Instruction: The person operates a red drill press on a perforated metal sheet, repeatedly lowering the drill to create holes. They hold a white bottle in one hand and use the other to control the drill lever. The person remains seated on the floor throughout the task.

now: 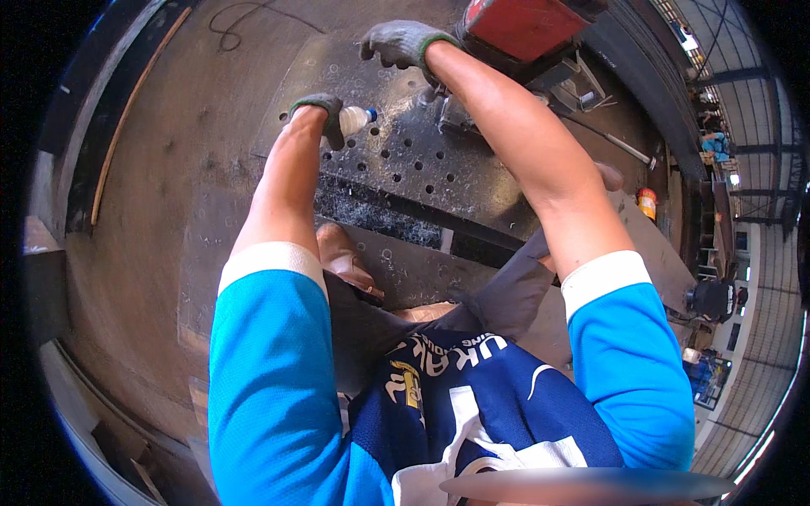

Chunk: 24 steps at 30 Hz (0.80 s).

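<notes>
My left hand (325, 115), in a grey knit glove with a green cuff, is closed around a small plastic bottle (353, 121). The bottle is tilted sideways, its blue cap pointing right, over a dark steel plate (472, 169) with several round holes and scattered metal shavings. My right hand (400, 44), gloved alike, reaches farther out above the plate, left of a red machine (523, 29). Its fingers are bent downward and slightly apart, with nothing seen in them. Part of the machine's lower metal body is hidden behind my right forearm.
Metal shavings (380, 218) fill a gap along the plate's near edge, close to my shoe (344, 257). A long-handled hammer-like tool (629, 150) and an orange can (647, 205) lie to the right. A thin cable (245, 13) curls on the floor at the far left.
</notes>
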Available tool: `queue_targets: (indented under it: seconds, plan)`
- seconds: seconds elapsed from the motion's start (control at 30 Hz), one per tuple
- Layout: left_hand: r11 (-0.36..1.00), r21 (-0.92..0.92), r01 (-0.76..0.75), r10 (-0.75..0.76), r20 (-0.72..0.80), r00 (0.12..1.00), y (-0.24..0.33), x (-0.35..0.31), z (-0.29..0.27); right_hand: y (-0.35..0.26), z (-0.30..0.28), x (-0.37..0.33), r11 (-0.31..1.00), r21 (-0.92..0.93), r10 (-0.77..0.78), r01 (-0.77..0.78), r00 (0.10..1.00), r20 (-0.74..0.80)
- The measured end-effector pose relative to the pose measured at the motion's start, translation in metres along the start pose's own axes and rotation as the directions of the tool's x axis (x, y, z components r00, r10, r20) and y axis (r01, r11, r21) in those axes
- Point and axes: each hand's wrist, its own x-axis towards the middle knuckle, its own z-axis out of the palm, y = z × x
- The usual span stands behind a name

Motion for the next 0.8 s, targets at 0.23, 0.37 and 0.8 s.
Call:
queue_targets:
  seconds: [0.23, 0.37, 0.8]
  plan:
    - [1.0, -0.009, -0.007, 0.007, 0.024, 1.0, 0.008, -0.009, -0.008, -0.002, -0.001, -0.007, 0.988, -0.139, -0.066, 0.062, 0.997, -0.025]
    - [1.0, 0.008, -0.015, 0.015, 0.037, 0.999, 0.009, -0.009, -0.009, -0.002, 0.002, -0.004, 0.961, -0.252, -0.117, 0.118, 0.993, 0.02]
    - [0.998, -0.052, 0.026, -0.024, 0.038, 0.999, 0.012, -0.016, -0.01, -0.002, 0.007, -0.005, 0.969, -0.231, -0.096, 0.086, 0.995, -0.033]
